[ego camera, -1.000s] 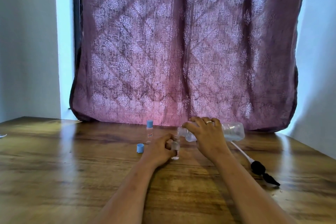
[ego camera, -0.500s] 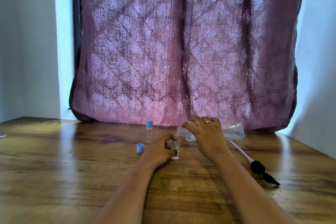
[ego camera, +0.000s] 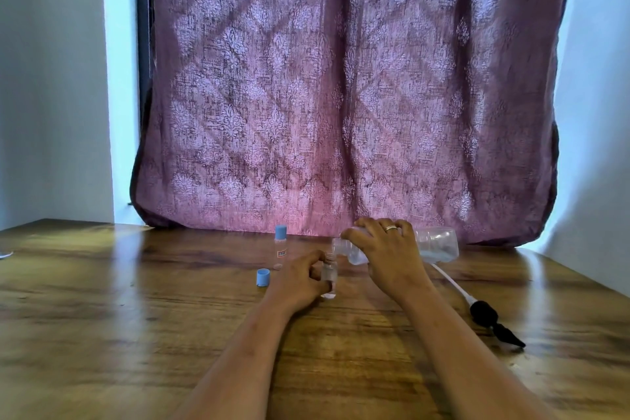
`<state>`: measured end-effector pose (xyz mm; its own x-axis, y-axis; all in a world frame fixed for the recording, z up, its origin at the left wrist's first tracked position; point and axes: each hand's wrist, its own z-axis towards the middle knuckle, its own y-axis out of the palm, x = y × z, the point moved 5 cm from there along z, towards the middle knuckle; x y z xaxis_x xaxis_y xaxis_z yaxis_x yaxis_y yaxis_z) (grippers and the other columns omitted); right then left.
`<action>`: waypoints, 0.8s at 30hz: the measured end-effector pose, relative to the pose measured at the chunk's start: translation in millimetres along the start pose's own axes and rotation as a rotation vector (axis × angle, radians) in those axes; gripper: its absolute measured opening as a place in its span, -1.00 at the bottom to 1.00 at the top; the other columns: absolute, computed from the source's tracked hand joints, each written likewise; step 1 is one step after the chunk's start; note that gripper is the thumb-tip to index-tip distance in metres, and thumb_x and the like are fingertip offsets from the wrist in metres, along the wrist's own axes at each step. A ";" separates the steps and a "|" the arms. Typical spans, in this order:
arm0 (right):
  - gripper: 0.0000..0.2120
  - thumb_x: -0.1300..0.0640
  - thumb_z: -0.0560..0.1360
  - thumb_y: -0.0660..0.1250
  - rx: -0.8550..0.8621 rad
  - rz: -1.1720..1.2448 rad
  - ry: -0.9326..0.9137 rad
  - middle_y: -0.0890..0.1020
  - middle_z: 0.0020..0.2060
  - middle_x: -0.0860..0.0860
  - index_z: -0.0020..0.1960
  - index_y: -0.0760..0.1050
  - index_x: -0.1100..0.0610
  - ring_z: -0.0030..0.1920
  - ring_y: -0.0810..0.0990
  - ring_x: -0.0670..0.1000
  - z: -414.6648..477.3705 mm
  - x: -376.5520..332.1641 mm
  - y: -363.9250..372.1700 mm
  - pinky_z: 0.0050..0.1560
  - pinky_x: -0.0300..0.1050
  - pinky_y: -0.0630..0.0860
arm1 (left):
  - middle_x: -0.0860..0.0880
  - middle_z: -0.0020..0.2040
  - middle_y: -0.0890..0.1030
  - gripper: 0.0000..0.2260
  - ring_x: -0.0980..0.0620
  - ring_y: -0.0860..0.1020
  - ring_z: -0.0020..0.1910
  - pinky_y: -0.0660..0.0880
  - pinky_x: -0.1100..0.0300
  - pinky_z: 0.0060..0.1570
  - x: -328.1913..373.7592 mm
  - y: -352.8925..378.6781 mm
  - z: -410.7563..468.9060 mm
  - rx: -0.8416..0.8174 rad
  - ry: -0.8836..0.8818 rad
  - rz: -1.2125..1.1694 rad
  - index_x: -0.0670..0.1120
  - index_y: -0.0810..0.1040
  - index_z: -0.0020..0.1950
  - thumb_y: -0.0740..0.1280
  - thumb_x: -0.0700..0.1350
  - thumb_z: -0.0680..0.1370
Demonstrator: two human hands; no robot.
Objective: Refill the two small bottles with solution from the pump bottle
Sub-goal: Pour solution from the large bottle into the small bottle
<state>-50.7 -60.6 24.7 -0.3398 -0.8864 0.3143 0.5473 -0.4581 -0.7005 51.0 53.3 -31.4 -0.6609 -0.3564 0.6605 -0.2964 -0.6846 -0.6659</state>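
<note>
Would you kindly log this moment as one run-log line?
left hand: holds open small bottle | right hand: tilts pump bottle toward its mouth | capped small bottle: upright | blue cap: loose

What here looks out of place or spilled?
The black pump lies loose on the table, while the right hand tips the big bottle sideways over the open small bottle. No clear spill shows.
</note>
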 end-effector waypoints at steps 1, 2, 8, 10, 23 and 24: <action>-0.34 0.34 0.30 0.31 0.001 0.003 0.001 0.40 0.31 -0.05 0.27 0.30 -0.19 0.24 0.43 0.09 0.1 0.0 0.1 0.20 0.06 0.23 | -0.04 0.08 0.60 -0.53 -0.03 0.57 0.07 0.52 -0.03 0.15 -0.1 0.0 0.4 0.000 0.001 0.000 0.08 0.42 0.35 0.40 -0.05 0.46; -0.34 0.35 0.30 0.31 0.002 0.005 0.001 0.41 0.31 -0.05 0.27 0.30 -0.18 0.23 0.43 0.09 0.2 0.0 0.1 0.19 0.06 0.24 | -0.04 0.08 0.60 -0.52 -0.03 0.57 0.07 0.51 -0.03 0.15 -0.4 0.1 0.8 0.001 0.001 0.000 0.08 0.42 0.36 0.40 -0.05 0.46; -0.34 0.36 0.28 0.32 0.015 0.007 0.006 0.45 0.27 -0.04 0.25 0.34 -0.16 0.19 0.47 0.10 -0.3 -0.2 -0.4 0.17 0.07 0.27 | -0.02 0.03 0.58 -0.52 -0.02 0.56 0.04 0.52 -0.02 0.13 -2.2 1.0 1.5 0.005 0.004 -0.003 0.08 0.42 0.36 0.41 -0.05 0.45; -0.34 0.36 0.27 0.33 0.021 0.006 0.005 0.46 0.27 -0.03 0.24 0.35 -0.16 0.18 0.47 0.10 -0.3 -0.5 -0.7 0.16 0.07 0.28 | -0.01 0.02 0.58 -0.52 -0.02 0.56 0.05 0.52 -0.02 0.13 -2.2 1.0 1.7 0.003 0.005 0.002 0.08 0.42 0.35 0.41 -0.04 0.45; -0.33 0.36 0.27 0.34 0.003 0.013 0.011 0.45 0.27 -0.02 0.25 0.34 -0.17 0.20 0.47 0.11 -0.2 0.5 0.9 0.17 0.08 0.28 | 0.03 -0.05 0.55 -0.58 0.02 0.56 -0.01 0.53 0.05 0.09 -1.1 0.1 1.1 0.015 0.031 -0.015 0.09 0.47 0.28 0.42 -0.07 0.44; -0.34 0.35 0.28 0.34 0.001 0.014 0.011 0.44 0.28 -0.03 0.25 0.33 -0.17 0.20 0.46 0.11 -0.4 0.7 0.7 0.18 0.08 0.27 | 0.03 -0.05 0.57 -0.58 0.02 0.56 -0.02 0.53 0.06 0.08 -1.1 0.3 1.2 0.015 0.031 -0.015 0.09 0.47 0.28 0.42 -0.06 0.44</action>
<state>-50.8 -61.5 24.2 -0.3400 -0.8922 0.2972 0.5530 -0.4453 -0.7042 52.5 52.7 -31.9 -0.6773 -0.3266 0.6592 -0.2960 -0.6994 -0.6505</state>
